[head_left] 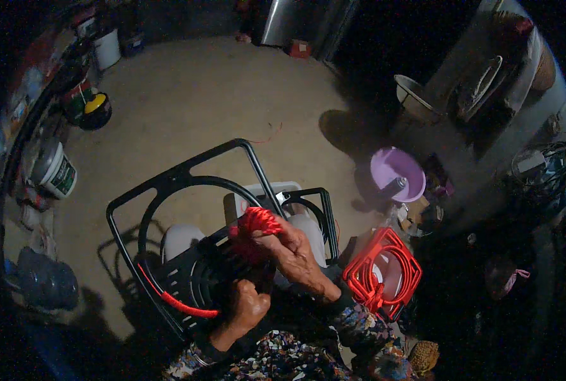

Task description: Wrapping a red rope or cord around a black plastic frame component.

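Note:
A black frame with rounded corners, a ring inside it and a slotted middle lies tilted across my lap. Tight red cord wrapping covers part of the ring at the lower left. Just past the end of that wrapping, my left hand is closed on the frame; its fingertips are hidden. My right hand is raised over the frame's right part, closed around a bundle of red cord. Any strand running between the bundle and the wrapping is lost in the dark.
Right of my right forearm stands a red-wrapped frame. Beyond it is a purple basin with a can-like item inside. Behind my knees sit a pale container and a smaller black frame. Buckets line the left wall.

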The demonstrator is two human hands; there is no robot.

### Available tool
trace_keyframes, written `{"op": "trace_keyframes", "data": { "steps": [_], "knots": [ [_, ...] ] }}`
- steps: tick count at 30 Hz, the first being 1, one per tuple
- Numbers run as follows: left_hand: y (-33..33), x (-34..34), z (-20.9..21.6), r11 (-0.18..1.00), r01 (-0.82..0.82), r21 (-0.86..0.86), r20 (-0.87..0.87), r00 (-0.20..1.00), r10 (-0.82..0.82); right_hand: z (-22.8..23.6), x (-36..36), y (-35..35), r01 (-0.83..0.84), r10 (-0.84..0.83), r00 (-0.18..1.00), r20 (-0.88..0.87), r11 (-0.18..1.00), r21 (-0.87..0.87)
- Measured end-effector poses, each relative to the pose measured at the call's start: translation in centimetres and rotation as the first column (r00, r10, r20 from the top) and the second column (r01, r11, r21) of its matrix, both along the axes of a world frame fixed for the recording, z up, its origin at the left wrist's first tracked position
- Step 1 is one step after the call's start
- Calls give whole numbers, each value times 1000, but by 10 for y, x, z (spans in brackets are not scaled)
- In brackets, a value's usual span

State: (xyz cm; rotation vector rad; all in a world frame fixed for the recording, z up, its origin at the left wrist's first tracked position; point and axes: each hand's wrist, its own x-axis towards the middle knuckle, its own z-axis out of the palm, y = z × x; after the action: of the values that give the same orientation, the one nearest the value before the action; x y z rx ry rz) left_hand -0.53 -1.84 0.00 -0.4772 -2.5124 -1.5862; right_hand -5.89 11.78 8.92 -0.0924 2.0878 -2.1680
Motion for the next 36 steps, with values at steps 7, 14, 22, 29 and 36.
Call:
{"op": "trace_keyframes", "data": {
  "steps": [7, 14, 22, 29, 36],
  "knots": [
    [11, 1, -10, 998, -58, -2, 41, 997, 58, -4, 35, 68, 518, -499, 856, 139, 827, -220],
    [8, -6, -12, 957, -27, 288, 193, 981, -31, 4, 160, 156, 557, -471, 824, 316, 566, -608],
    [10, -8, 10, 913, -55, 404, 386, 915, -116, 17, 241, 200, 706, -674, 662, 327, 707, 28],
    [3, -13, -6, 958, 18, 285, 383, 914, -131, 20, 172, 147, 525, -593, 650, 475, 803, 284],
    [7, -6, -4, 941, -43, 336, 279, 959, -56, 32, 103, 85, 139, -235, 961, 147, 867, 478]
  ]
}}
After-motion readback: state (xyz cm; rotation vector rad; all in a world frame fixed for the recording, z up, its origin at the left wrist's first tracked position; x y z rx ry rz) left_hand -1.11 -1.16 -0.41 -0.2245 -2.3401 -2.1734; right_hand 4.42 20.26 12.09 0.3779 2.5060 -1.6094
